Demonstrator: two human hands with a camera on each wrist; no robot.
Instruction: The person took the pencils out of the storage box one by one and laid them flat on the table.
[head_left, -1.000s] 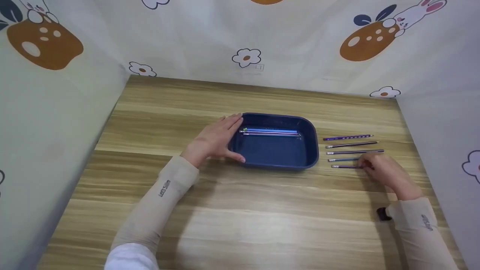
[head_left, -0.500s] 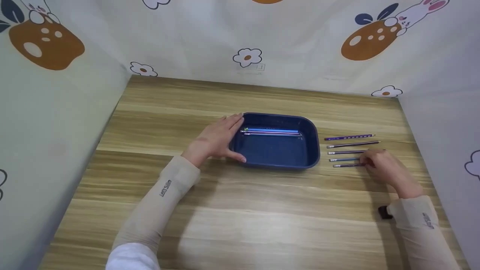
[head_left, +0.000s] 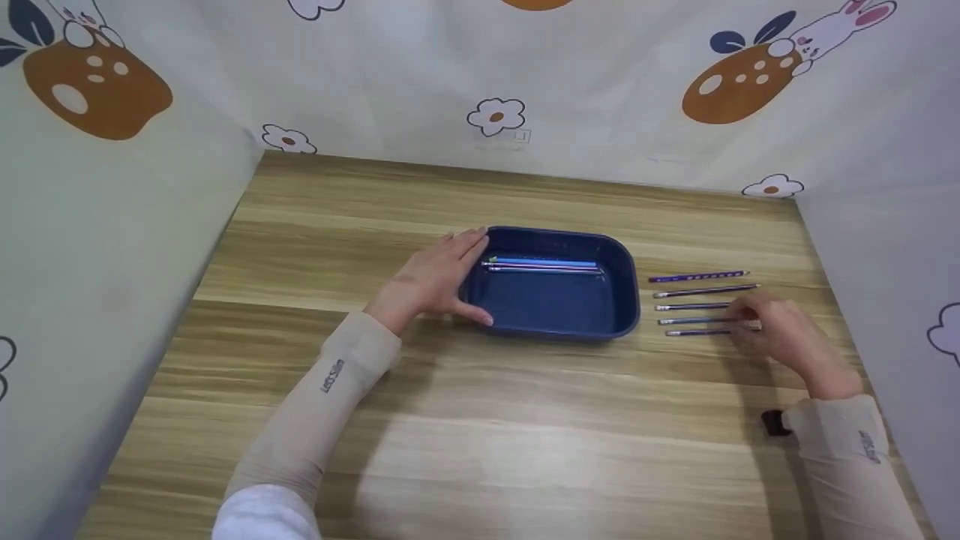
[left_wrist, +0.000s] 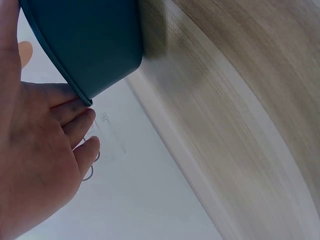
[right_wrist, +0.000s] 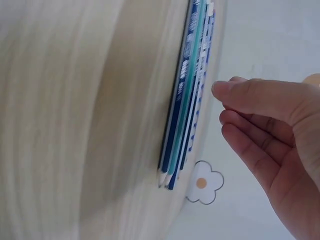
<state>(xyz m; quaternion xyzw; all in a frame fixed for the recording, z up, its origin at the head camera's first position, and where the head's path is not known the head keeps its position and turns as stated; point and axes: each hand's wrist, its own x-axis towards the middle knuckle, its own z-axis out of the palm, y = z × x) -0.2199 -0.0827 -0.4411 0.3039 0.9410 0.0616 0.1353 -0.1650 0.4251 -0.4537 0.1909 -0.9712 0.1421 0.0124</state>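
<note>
In the head view my left hand (head_left: 431,281) rests spread against the left end of a dark blue rectangular tray (head_left: 551,331). Its straight fingers touch the far left corner and its thumb lies at the near left one. The left wrist view has the fingertips right at the rim of the tray (left_wrist: 95,45). Several pencils (head_left: 544,265) lie inside along the far side. To the right of the tray, more pencils (head_left: 694,307) form a row on the table. My right hand (head_left: 780,334) hovers over their right ends, fingers loosely bent. Nothing shows between thumb and fingers (right_wrist: 265,127) in the right wrist view.
A wood-grain table (head_left: 480,450) carries everything. Pale cloth walls (head_left: 375,82) with printed flowers and fruit enclose its back and sides. The right forearm sleeve (head_left: 847,450) runs close to the right wall (head_left: 892,285).
My right hand has drawn slightly right from the nearest pencils, its fingers coming off them. The row of pencils, the tray and my left hand look the same.
</note>
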